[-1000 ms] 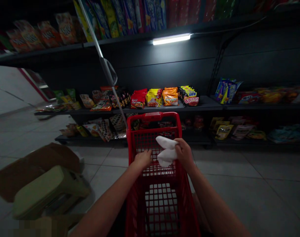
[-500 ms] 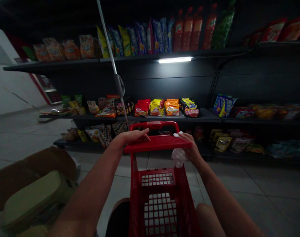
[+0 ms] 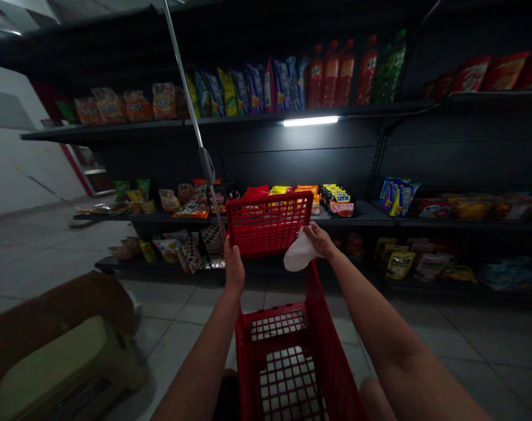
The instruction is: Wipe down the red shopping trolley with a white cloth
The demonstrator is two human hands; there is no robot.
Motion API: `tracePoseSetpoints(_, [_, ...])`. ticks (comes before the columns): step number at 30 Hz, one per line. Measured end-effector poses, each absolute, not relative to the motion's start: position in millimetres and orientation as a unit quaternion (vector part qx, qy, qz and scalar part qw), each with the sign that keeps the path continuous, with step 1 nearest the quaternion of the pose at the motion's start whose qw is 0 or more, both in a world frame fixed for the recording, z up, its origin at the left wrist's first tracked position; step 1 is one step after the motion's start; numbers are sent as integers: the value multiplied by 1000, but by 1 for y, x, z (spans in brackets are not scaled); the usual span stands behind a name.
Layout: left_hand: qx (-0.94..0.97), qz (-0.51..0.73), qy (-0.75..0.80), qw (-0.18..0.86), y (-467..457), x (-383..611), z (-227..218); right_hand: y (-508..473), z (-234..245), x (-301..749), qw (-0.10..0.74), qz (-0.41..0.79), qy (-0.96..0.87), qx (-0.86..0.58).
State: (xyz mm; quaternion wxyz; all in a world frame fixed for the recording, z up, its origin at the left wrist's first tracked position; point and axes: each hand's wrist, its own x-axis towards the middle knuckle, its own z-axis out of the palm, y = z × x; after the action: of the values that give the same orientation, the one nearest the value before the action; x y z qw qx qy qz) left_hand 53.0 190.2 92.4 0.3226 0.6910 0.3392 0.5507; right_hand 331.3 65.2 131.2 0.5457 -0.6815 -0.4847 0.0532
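Two hands at the far end of our red trolley (image 3: 332, 351). Grille panel (image 3: 270, 224) stands tipped up above that end, mesh towards us. Our left hand (image 3: 234, 268) grips its lower left edge, thumb on our side; our right hand (image 3: 319, 238) pinches a white cloth (image 3: 297, 255) over the lower right corner. Too dim to tell whether the panel is hinged to the trolley or loose.

Risks: left has only the edge, so a slip could drop the panel back over the trolley and nip our fingers. Right is full of cloth, so poor backup. Slack cloth might snag in the mesh if dragged. Swinging the panel left could knock the metal pole (image 3: 207, 166) beyond the trolley's far left corner.

Versus half a second ago: panel lay near flat over the trolley, left hand on top. Now it's upright, left hand moved to the edge, cloth in front of the panel instead of dangling under it.
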Motion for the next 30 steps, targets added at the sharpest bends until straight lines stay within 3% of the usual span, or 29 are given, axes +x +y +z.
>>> tracePoseSetpoints(11, [746, 506, 373, 220, 189, 61, 60, 55, 125, 337, 449, -76, -481, -749])
tracePoseSetpoints(22, [761, 434, 414, 247, 147, 62, 25, 55, 138, 355, 401, -64, -475, -781])
tracePoseSetpoints(28, [769, 405, 430, 245, 140, 63, 22, 64, 135, 353, 401, -55, -425, -810])
tracePoseSetpoints(30, [772, 406, 426, 240, 140, 65, 21, 65, 130, 346, 455, -98, -392, -794])
